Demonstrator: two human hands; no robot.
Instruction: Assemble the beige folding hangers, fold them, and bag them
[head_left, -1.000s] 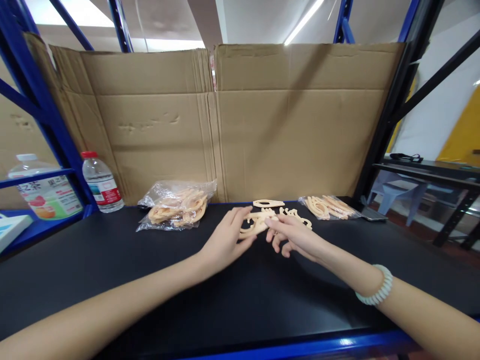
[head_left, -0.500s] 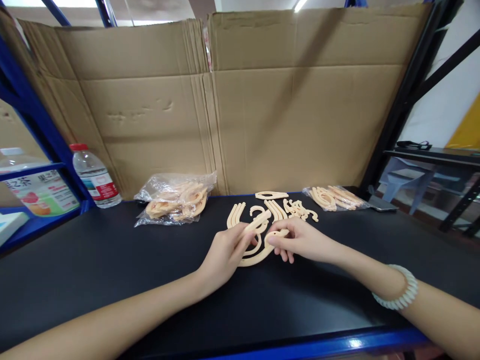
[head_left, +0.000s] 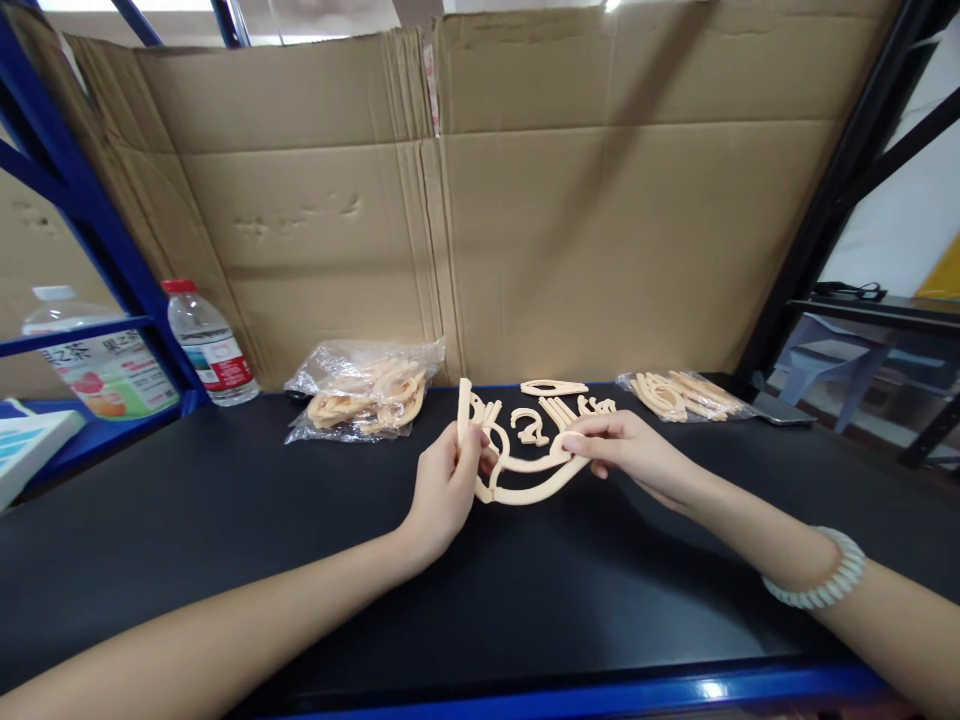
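Between my two hands is a cream plastic folding clothes hanger [head_left: 534,494], its curved arms joined near the lower left. My left hand [head_left: 444,490] is closed round its left arm, which stands nearly upright. The thumb and fingers of my right hand [head_left: 634,455] pinch the rounded end of its right arm. Just beyond lie a loose hanger hook [head_left: 525,416] and a row of straight-ended hanger arms [head_left: 556,412]. More small hooks [head_left: 596,405] lie behind my right fingers, partly hidden. A pointed oval hanger piece [head_left: 553,387] rests at the table's back edge.
A clear bag of hanger parts [head_left: 367,390] lies at the back left, another flat bag [head_left: 682,395] at the back right. A water bottle [head_left: 214,345] stands by the blue rack post. Cardboard sheets [head_left: 600,230] wall off the back of the black table [head_left: 480,620].
The hanger's arms have spread wider. My left hand has turned its arm upright, and my right hand has moved slightly up and right. The view has shifted a little.
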